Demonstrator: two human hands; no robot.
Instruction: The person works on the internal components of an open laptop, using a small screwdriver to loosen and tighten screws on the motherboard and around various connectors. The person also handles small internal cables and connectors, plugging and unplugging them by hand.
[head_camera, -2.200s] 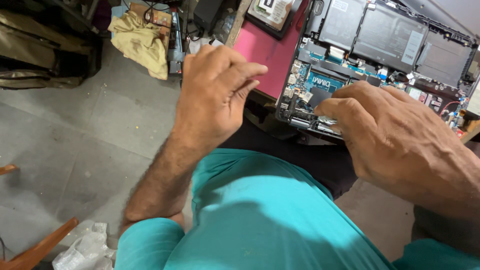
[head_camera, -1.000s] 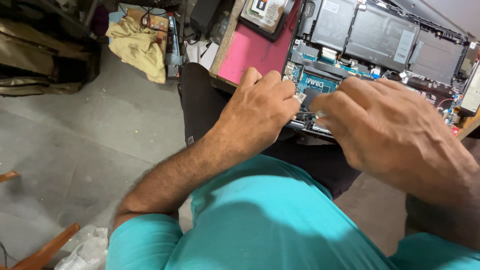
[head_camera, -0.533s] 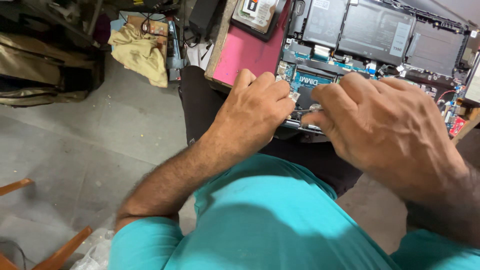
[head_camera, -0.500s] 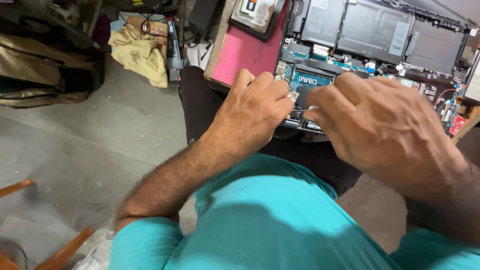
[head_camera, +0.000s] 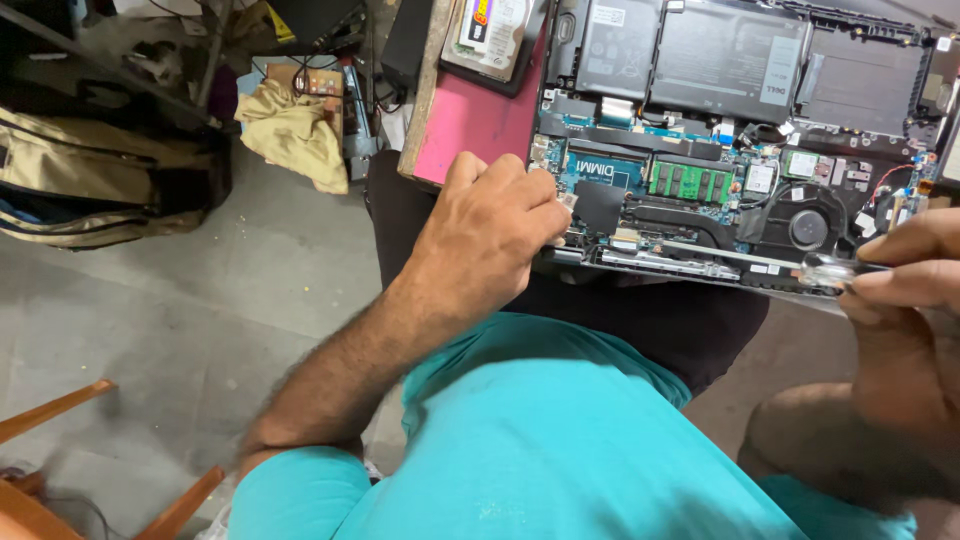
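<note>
the left hand (head_camera: 490, 235) lies curled on the near left corner of an opened laptop (head_camera: 740, 150) with its bottom cover off, fingertips pressed together at a small pale part by the board's edge; whether they actually pinch it cannot be told, since the knuckles hide the tips. just right of those fingertips sits a black square pad (head_camera: 600, 207) on the green circuit board. the right hand (head_camera: 905, 300) is at the right edge of the view, thumb and forefinger pinched on a clear-handled screwdriver (head_camera: 830, 269), which lies about level and points left, over the laptop's near edge below the round black cooling fan (head_camera: 805, 228).

the laptop rests on the person's lap and against a pink board (head_camera: 470, 120), its inside facing up: a wide black battery pack (head_camera: 730, 60) along the far side, a green memory module (head_camera: 690, 182) near the middle, a copper-dark heat pipe running toward the fan. a hard drive (head_camera: 490, 30) lies on the pink board's far end. the person wears a teal shirt (head_camera: 570, 440) and dark trousers. on the grey concrete floor (head_camera: 200, 290) to the left are a crumpled yellow cloth (head_camera: 290, 135), a tan bag (head_camera: 90, 190), and the orange wooden legs (head_camera: 60, 410) of some furniture at the lower left corner.
</note>
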